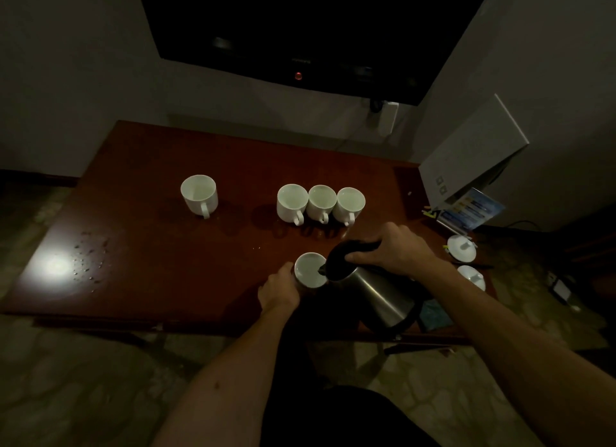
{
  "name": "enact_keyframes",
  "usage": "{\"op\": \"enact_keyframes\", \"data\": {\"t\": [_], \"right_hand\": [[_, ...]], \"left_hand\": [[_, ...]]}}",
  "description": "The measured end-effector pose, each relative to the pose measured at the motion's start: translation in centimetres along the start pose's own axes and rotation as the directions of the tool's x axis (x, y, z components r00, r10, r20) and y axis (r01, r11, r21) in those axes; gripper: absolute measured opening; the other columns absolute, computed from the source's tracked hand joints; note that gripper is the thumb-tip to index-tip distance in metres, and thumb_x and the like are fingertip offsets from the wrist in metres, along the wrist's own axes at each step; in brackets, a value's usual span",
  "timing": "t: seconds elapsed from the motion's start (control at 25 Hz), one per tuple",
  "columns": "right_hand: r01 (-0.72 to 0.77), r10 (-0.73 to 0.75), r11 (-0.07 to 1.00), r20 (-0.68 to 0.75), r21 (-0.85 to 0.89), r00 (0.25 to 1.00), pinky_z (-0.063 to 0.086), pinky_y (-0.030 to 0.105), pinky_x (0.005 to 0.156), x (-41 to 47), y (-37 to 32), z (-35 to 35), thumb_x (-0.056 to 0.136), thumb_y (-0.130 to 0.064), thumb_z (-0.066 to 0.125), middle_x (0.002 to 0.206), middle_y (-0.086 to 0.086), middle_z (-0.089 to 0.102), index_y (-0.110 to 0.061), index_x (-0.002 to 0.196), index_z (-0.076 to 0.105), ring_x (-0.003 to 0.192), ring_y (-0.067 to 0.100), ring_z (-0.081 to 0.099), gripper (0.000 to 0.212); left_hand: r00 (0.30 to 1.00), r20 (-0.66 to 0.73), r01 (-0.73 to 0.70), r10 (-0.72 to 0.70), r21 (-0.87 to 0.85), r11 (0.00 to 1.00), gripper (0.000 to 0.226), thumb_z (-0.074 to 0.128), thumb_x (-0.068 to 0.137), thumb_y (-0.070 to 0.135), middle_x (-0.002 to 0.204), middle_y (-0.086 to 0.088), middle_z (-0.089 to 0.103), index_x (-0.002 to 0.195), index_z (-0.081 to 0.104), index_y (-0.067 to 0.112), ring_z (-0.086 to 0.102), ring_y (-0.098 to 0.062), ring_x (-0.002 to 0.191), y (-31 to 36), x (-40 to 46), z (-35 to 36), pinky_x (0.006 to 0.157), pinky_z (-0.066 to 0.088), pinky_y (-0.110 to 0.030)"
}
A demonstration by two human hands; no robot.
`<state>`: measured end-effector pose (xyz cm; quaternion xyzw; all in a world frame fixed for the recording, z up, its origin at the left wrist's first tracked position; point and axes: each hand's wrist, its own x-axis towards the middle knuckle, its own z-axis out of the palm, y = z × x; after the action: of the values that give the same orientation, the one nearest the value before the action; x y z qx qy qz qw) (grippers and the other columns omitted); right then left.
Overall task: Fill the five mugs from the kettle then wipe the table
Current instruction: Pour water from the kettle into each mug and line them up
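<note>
Right hand (pixel 396 250) grips the tilted kettle (pixel 373 290), spout over the near mug (pixel 310 270); left hand (pixel 280 288) wraps that mug. Overpour risk (dim light) would wet the table (pixel 166 246).

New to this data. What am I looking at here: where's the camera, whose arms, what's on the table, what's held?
There is one picture, taken by a wide-angle camera on a person's head, looking down at their own bare arms. No robot is involved. The right hand grips the black top of a steel kettle, tilted with its spout over the near mug. The left hand holds that mug's side. On the brown table stand four more white mugs: a row of three and a lone mug further left. Water droplets lie near the left edge. Two white lids sit at the right. It is too dim to judge the fill levels.
</note>
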<state>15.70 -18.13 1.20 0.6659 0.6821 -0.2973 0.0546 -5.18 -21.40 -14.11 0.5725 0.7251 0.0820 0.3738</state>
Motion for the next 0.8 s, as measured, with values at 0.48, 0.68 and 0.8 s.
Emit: {"op": "enact_keyframes", "data": {"t": [0.48, 0.68, 0.8], "right_hand": [[0.111, -0.046, 0.955, -0.229, 0.277, 0.972, 0.049, 0.011, 0.057, -1.3, 2.8, 3.8, 0.084, -0.045, 0.079, 0.081, -0.012, 0.072, -0.019, 0.112, 0.076, 0.068, -0.007, 0.067, 0.038], [0.195, 0.035, 0.856, -0.430, 0.478, 0.902, 0.054, 0.010, 0.067, -0.1, 2.9, 7.6, 0.082, -0.040, 0.082, 0.093, -0.014, 0.074, -0.024, 0.124, 0.073, 0.078, -0.008, 0.070, 0.045], [0.221, 0.091, 0.800, -0.477, 0.558, 0.874, 0.059, 0.016, 0.078, 0.6, 2.5, 9.1, 0.081, -0.040, 0.084, 0.096, -0.023, 0.073, -0.030, 0.127, 0.069, 0.087, -0.007, 0.071, 0.049]], "left_hand": [[0.994, -0.103, 0.037, -0.034, 0.030, 0.999, 0.031, 0.060, 0.094, 0.028, 0.115, -0.002, 0.068, 0.124, 0.052, 0.027, 0.065, -0.022, 0.108, -0.8, 0.3, 0.7, 0.095, 0.051, -0.042], [0.980, -0.159, 0.121, -0.121, -0.013, 0.993, 0.040, 0.068, 0.087, 0.042, 0.109, 0.000, 0.069, 0.120, 0.052, 0.026, 0.066, -0.021, 0.101, -1.8, 0.9, -0.5, 0.092, 0.052, -0.043], [0.969, -0.174, 0.168, -0.176, -0.057, 0.984, 0.051, 0.073, 0.085, 0.038, 0.116, -0.003, 0.067, 0.128, 0.051, 0.022, 0.064, -0.023, 0.108, -2.6, 1.2, -1.5, 0.093, 0.051, -0.041]]}}
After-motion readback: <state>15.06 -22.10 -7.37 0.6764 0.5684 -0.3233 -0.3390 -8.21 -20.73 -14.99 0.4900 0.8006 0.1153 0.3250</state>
